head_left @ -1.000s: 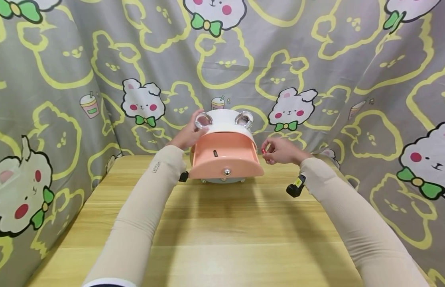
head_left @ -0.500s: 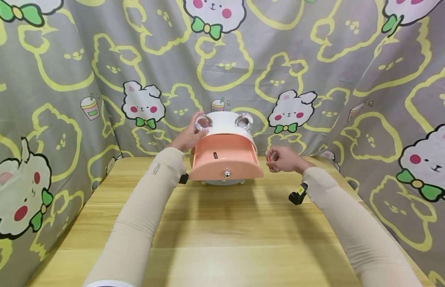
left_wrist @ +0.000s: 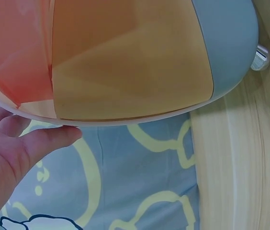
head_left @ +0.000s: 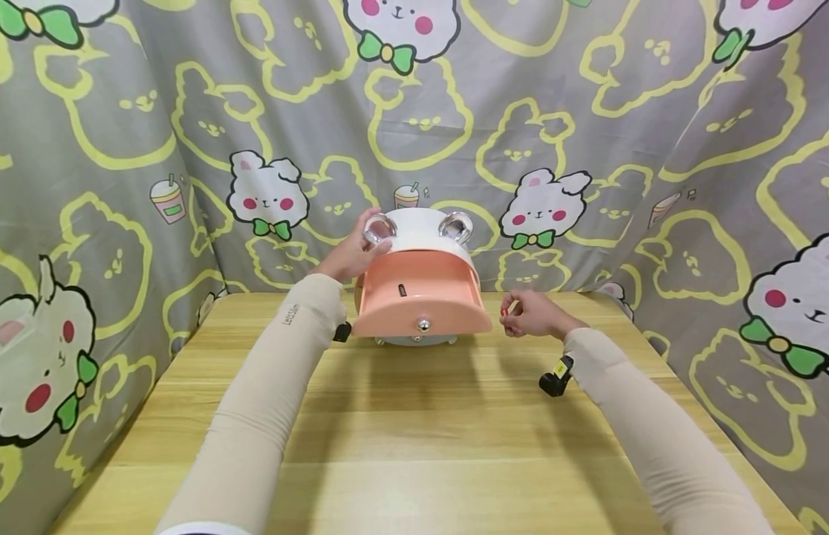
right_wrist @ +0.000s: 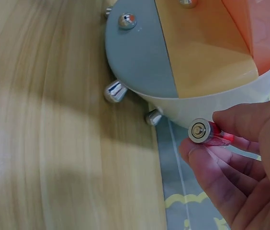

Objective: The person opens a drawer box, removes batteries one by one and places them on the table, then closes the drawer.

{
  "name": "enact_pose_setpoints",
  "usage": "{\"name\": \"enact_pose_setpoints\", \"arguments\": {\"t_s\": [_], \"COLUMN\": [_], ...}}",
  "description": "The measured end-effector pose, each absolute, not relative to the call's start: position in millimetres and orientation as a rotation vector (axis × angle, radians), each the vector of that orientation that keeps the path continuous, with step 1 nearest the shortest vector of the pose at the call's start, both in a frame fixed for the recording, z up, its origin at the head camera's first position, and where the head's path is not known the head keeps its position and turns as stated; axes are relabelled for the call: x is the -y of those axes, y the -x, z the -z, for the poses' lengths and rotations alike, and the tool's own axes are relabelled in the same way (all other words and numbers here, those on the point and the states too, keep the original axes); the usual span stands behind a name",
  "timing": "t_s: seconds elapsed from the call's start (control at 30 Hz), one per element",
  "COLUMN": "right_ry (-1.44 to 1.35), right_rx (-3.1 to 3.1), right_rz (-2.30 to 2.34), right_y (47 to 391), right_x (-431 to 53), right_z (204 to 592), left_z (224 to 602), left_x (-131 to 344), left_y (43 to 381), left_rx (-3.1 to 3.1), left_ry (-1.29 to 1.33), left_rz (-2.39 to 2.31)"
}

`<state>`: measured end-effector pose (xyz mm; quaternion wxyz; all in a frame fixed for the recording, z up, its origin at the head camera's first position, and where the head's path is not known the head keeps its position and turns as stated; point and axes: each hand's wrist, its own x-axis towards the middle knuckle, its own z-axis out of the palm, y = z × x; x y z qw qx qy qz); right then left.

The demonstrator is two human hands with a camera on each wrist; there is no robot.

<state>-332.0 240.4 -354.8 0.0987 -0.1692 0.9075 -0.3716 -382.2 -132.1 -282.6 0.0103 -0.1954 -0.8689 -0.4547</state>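
Note:
A white storage box [head_left: 424, 232] with silver ears stands at the table's back, its coral top drawer [head_left: 423, 315] pulled out. Inside that drawer lies a small dark oblong thing [head_left: 402, 290], too small to identify. My left hand [head_left: 353, 254] rests against the box's upper left side beside an ear; in the left wrist view its straight thumb touches the white rim, while some fingertips are hidden. To the right of the box, my right hand [head_left: 531, 314] pinches a small red battery [right_wrist: 201, 131] between thumb and fingers, its metal end showing in the right wrist view.
Below the open drawer are an orange-yellow front [right_wrist: 207, 52] and a grey-blue front [right_wrist: 137, 52] with a silver knob. Short silver feet [right_wrist: 115, 91] hold the box off the wooden table [head_left: 414, 431]. A patterned grey curtain [head_left: 334, 111] hangs close behind and at both sides.
My right hand has moved slightly right and down with the battery, farther from the drawer. The left hand and the box look the same.

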Motion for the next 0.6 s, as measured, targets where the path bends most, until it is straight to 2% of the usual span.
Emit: {"name": "enact_pose_setpoints", "arguments": {"t_s": [0.6], "right_ry": [0.357], "right_rx": [-2.723], "right_rz": [1.149], "right_y": [328.5], "right_x": [-247.8], "right_z": [385.3], "left_z": [283.4], "left_x": [133.2], "left_y": [386.1], "left_rx": [2.712], "left_ry": [0.608], "left_rz": [1.409]}}
